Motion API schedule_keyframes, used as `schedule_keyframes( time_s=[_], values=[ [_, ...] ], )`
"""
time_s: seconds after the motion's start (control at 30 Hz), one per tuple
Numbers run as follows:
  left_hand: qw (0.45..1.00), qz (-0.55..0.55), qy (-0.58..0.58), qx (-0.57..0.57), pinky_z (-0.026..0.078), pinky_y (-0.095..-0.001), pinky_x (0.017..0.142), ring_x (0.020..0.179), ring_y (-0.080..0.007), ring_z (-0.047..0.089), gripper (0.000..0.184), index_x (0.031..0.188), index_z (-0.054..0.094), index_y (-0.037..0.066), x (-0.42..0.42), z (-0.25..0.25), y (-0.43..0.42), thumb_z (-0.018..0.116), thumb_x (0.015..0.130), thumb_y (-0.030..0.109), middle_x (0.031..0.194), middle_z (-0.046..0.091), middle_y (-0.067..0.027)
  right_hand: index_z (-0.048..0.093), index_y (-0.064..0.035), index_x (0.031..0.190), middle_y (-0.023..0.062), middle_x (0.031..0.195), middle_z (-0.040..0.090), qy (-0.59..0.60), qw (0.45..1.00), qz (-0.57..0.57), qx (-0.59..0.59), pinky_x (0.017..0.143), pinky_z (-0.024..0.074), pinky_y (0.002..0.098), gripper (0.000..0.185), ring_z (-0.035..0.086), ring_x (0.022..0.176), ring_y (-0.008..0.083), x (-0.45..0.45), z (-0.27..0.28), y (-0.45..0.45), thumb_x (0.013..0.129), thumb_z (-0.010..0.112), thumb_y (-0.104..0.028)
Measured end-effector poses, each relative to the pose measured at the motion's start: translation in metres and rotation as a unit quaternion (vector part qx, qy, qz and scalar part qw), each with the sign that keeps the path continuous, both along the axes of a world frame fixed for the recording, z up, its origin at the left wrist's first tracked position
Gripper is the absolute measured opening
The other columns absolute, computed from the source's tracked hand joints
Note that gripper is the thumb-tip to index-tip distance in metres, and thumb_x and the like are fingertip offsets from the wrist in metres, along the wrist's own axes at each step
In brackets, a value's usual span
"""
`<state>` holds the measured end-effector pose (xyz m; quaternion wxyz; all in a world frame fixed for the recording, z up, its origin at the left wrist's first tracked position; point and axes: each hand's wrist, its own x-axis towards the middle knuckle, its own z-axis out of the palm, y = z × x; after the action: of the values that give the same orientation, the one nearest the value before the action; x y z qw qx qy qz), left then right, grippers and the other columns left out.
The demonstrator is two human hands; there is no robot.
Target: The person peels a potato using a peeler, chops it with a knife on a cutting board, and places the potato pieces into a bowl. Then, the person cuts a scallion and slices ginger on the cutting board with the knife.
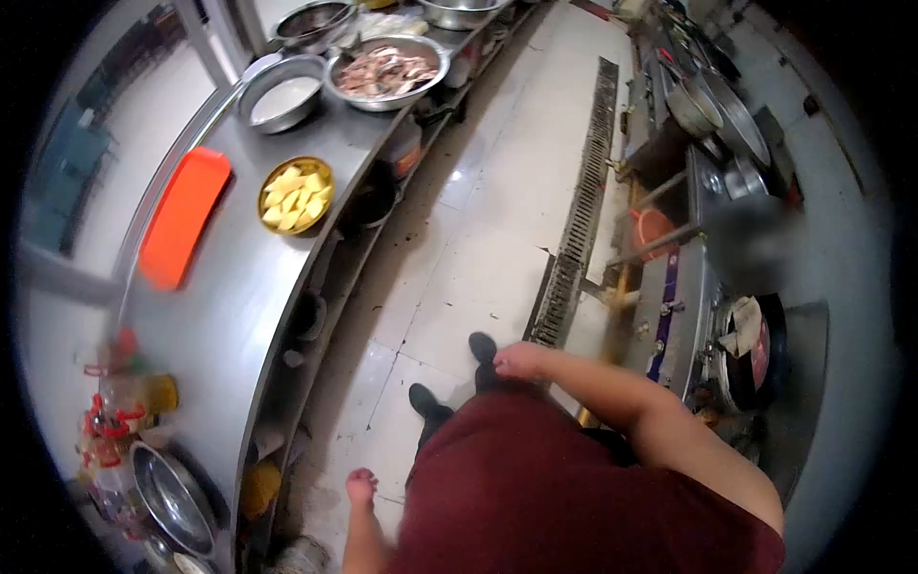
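Note:
My left hand [361, 486] hangs low beside the counter's edge, fingers curled, with nothing seen in it. In front of my dark red shirt is my right hand [517, 362], its fingers bent inward and no object visible in them. Neither hand touches the counter. Closest to my left hand is the open shelf under the steel counter [225, 335]. On that counter stands a yellow metal bowl [331, 196] of pale yellow chunks, with an orange tray [186, 218] to its left.
Farther along the counter are a steel basin [390, 102] of cut meat and a bowl [277, 122] with whitish contents. Red-topped bottles [110, 421] and an empty steel bowl [172, 497] sit nearer. A floor drain grate [581, 206] runs beside the stove line, where a wok [760, 368] stands.

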<state>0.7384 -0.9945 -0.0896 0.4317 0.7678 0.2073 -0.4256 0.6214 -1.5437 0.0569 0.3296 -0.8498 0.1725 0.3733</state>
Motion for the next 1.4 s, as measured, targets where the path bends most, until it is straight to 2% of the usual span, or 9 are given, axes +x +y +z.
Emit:
schedule_keyframes(
  time_s=[0.43, 0.57, 0.7, 0.77, 0.9, 0.93, 1.1, 1.33, 1.4],
  values=[
    [0.975, -0.165, -0.085, 0.122, 0.044, -0.0308, 0.048, 0.06, -0.0201, 0.058, 0.012, 0.092, 0.058, 0.004, 0.088, 0.023, -0.241, 0.051, 0.09, 0.014, 0.073, 0.058, -0.0089, 0.061, -0.0023, 0.117, 0.0214, 0.123, 0.055, -0.069, 0.858, -0.394, -0.321, 0.094, 0.0471, 0.0449, 0.043, 0.055, 0.113, 0.0364, -0.227, -0.006, -0.447, 0.083, 0.062, -0.029],
    [0.792, -0.565, -0.14, 0.181, 0.05, -0.036, 0.061, 0.074, -0.0256, 0.065, 0.023, 0.104, 0.061, 0.004, 0.023, 0.05, -0.356, 0.051, 0.093, 0.021, 0.088, 0.066, -0.0142, 0.054, -0.0052, 0.13, 0.0192, 0.139, 0.043, -0.067, 0.757, -0.518, -0.393, 0.101, 0.0438, 0.0447, 0.053, 0.047, 0.125, 0.0363, -0.294, 0.019, -0.639, 0.081, 0.064, -0.023],
    [0.687, -0.681, -0.177, 0.18, 0.054, -0.0355, 0.067, 0.08, -0.0244, 0.069, 0.026, 0.111, 0.064, 0.007, -0.006, 0.103, -0.479, 0.055, 0.093, 0.024, 0.093, 0.07, -0.0137, 0.056, -0.0011, 0.127, 0.0195, 0.154, 0.024, 0.036, 0.747, -0.526, -0.404, 0.101, 0.0445, 0.0475, 0.045, 0.051, 0.123, 0.0383, -0.335, 0.028, -0.761, 0.086, 0.057, -0.021],
    [0.899, -0.414, -0.099, 0.103, 0.054, -0.034, 0.07, 0.083, -0.0254, 0.068, 0.025, 0.11, 0.064, 0.006, 0.005, 0.108, -0.51, 0.059, 0.091, 0.022, 0.093, 0.07, -0.0123, 0.054, 0.0029, 0.128, 0.0194, 0.156, 0.02, 0.083, 0.769, -0.467, -0.429, 0.103, 0.0435, 0.0468, 0.048, 0.051, 0.123, 0.0388, -0.361, 0.0, -0.805, 0.086, 0.057, -0.02],
    [0.843, -0.48, -0.201, 0.138, 0.054, -0.0344, 0.068, 0.085, -0.0224, 0.066, 0.026, 0.113, 0.06, 0.0, 0.035, 0.113, -0.518, 0.061, 0.089, 0.011, 0.098, 0.068, -0.0141, 0.051, 0.0091, 0.128, 0.0208, 0.158, 0.015, 0.091, 0.752, -0.525, -0.388, 0.105, 0.0413, 0.0456, 0.051, 0.05, 0.124, 0.0393, -0.374, -0.005, -0.844, 0.086, 0.057, -0.018],
    [0.966, -0.245, -0.056, 0.061, 0.054, -0.036, 0.067, 0.087, -0.0236, 0.065, 0.031, 0.12, 0.057, 0.002, 0.028, 0.121, -0.522, 0.06, 0.09, 0.008, 0.101, 0.066, -0.0162, 0.055, 0.0071, 0.123, 0.0197, 0.15, 0.024, 0.107, 0.766, -0.5, -0.39, 0.106, 0.0396, 0.0449, 0.045, 0.051, 0.123, 0.0385, -0.381, -0.011, -0.853, 0.086, 0.055, -0.019],
    [0.964, -0.211, 0.014, 0.163, 0.054, -0.0355, 0.07, 0.089, -0.0243, 0.065, 0.031, 0.123, 0.054, 0.002, -0.017, 0.117, -0.494, 0.055, 0.095, 0.013, 0.103, 0.065, -0.0146, 0.074, -0.0029, 0.097, 0.0147, 0.113, 0.068, 0.285, 0.869, -0.119, -0.387, 0.112, 0.031, 0.0419, 0.034, 0.055, 0.118, 0.0345, -0.406, -0.044, -0.88, 0.09, 0.047, -0.023],
    [0.987, -0.125, -0.075, 0.064, 0.053, -0.0325, 0.067, 0.077, -0.0206, 0.066, 0.029, 0.116, 0.059, 0.002, -0.176, 0.092, -0.375, 0.054, 0.096, 0.023, 0.095, 0.068, -0.0115, 0.072, -0.0003, 0.098, 0.0196, 0.108, 0.068, 0.134, 0.88, -0.195, -0.411, 0.093, 0.0475, 0.0425, 0.035, 0.063, 0.105, 0.0335, -0.263, -0.014, -0.77, 0.086, 0.052, -0.028],
    [0.994, 0.036, 0.038, 0.095, 0.053, -0.0325, 0.067, 0.076, -0.0216, 0.065, 0.028, 0.115, 0.06, 0.004, -0.201, 0.137, -0.385, 0.055, 0.095, 0.022, 0.095, 0.068, -0.012, 0.068, -0.0017, 0.106, 0.0217, 0.107, 0.068, -0.016, 0.78, -0.511, -0.361, 0.089, 0.0502, 0.0436, 0.033, 0.065, 0.1, 0.0348, -0.224, -0.072, -0.721, 0.083, 0.06, -0.024]
  ],
)
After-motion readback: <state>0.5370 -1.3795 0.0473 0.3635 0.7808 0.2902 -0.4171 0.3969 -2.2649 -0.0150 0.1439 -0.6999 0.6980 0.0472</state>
